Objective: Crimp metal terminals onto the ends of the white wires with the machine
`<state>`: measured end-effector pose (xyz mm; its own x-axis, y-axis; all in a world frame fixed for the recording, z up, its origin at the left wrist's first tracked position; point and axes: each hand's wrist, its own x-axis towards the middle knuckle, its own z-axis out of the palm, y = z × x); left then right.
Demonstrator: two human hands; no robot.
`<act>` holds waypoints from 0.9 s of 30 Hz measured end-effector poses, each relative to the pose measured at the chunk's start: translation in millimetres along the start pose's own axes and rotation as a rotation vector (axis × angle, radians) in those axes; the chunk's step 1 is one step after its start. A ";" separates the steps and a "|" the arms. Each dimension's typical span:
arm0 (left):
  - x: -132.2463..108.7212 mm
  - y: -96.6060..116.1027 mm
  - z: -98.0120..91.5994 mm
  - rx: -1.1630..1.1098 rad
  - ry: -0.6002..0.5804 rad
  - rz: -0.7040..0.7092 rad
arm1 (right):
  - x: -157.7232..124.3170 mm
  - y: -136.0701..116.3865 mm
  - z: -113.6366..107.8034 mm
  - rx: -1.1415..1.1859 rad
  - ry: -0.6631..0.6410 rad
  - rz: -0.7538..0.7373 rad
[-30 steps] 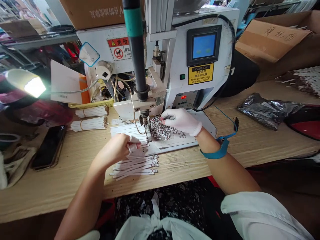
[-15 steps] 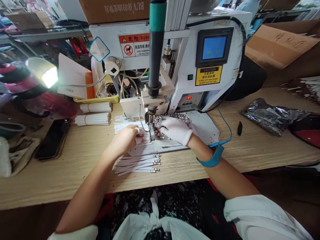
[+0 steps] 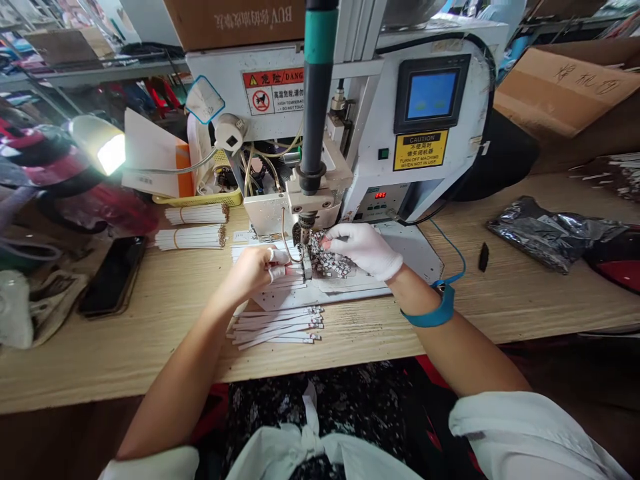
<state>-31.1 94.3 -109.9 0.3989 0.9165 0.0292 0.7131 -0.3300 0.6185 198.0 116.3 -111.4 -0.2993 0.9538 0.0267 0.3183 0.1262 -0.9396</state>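
Note:
My left hand [image 3: 256, 272], with white covers on its fingers, is closed in a pinch on a thin white strip just left of the machine's working tip [image 3: 307, 257]. The strip is mostly hidden by the fingers. More white strips [image 3: 243, 252] lie flat beneath that hand. On the tip's other side, my right hand [image 3: 367, 250] wears a white glove with bare fingertips. Its thumb and finger are pinched together above a pile of small white-and-dark connectors [image 3: 336, 263]; whatever they hold is too small to name. Nearer me lie several strips with connectors on their ends [image 3: 277, 327].
Two banded bundles of white sticks [image 3: 193, 237] and a phone [image 3: 113, 277] lie at left, near a lit lamp [image 3: 107, 150]. The white machine [image 3: 375, 127] carries a screen and warning labels. A silver bag [image 3: 545, 230] and a small black piece [image 3: 483, 257] lie at right.
My right hand has lifted and drawn slightly right from the connector pile, uncovering more of it, with its fingers now pinched. My left hand stays beside the tip, its fingers slightly shifted.

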 end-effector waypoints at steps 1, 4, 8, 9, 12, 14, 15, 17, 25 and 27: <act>0.3 0.0 -0.2 -0.007 0.004 -0.005 | 0.5 0.6 1.5 0.012 0.024 -0.012; 1.8 -0.2 -1.0 -0.058 0.003 -0.026 | 0.5 1.8 8.5 0.191 -0.012 0.076; 3.5 0.1 -2.4 -0.131 -0.058 -0.045 | -0.7 1.7 22.0 0.465 -0.097 0.231; 3.7 0.3 -2.5 -0.140 -0.076 -0.053 | -0.6 1.4 25.1 0.479 -0.099 0.254; 4.2 0.7 -1.8 -0.183 -0.102 -0.088 | 0.6 0.5 30.9 0.482 -0.125 0.293; 4.7 0.8 -0.4 -0.241 -0.105 -0.105 | 1.3 -0.4 32.3 0.475 -0.139 0.299; 5.1 0.9 0.5 -0.273 -0.109 -0.113 | 1.4 -1.0 32.4 0.473 -0.138 0.297; 6.3 1.4 2.3 -0.325 -0.129 -0.130 | 1.2 -2.6 32.5 0.464 -0.133 0.296; 11.1 4.6 4.8 -0.348 -0.152 -0.171 | 1.4 -5.5 32.8 0.418 -0.141 0.271; 11.6 4.9 4.3 -0.346 -0.157 -0.173 | 1.9 -4.9 32.5 0.419 -0.144 0.264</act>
<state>-20.5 102.4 -110.0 0.3928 0.8972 -0.2020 0.5524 -0.0546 0.8318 166.7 108.6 -117.9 -0.3878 0.8874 -0.2493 0.0205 -0.2621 -0.9648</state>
